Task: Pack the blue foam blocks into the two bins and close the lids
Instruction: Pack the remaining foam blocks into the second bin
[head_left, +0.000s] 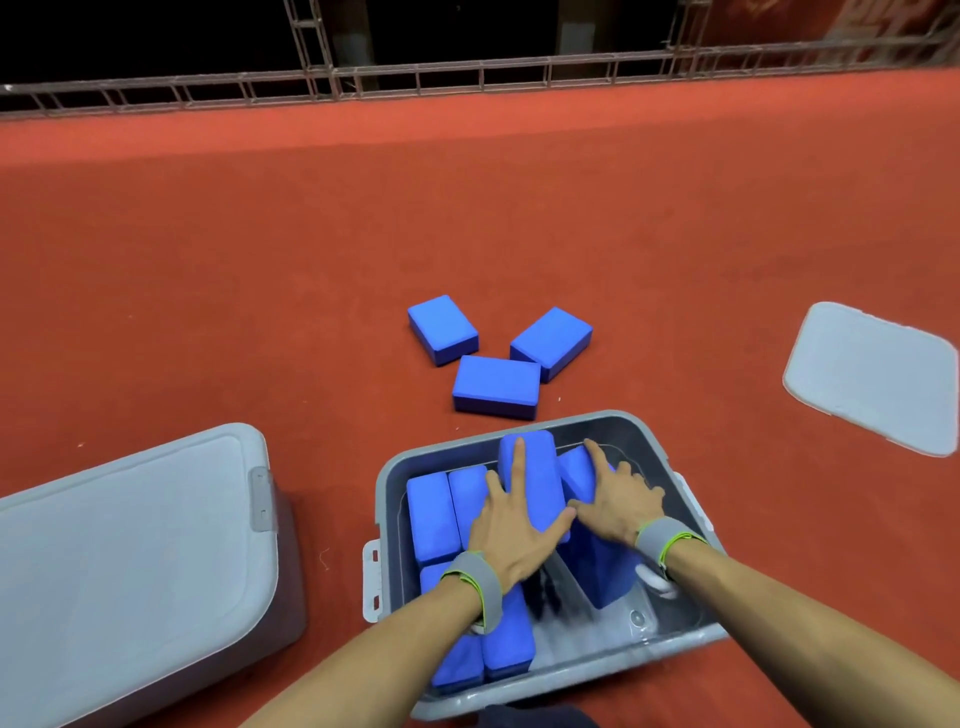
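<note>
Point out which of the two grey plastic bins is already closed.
The grey plastic bin on the left: its lid is on. The other bin is open, holding blue foam blocks.

Cut off at the frame's left and bottom edges: closed bin (130, 571). Clipped at the right edge: loose lid (872, 376). Partly hidden under both hands, lower centre: blocks in open bin (644, 431). Blurred: bin's bare floor.

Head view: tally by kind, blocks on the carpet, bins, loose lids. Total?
Blue foam blocks loose on the carpet: 3
Bins: 2, closed bin, open bin
Loose lids: 1, loose lid
Total: 6
More blocks sit in the open bin under both hands, left hand, right hand; their count is unclear.
</note>
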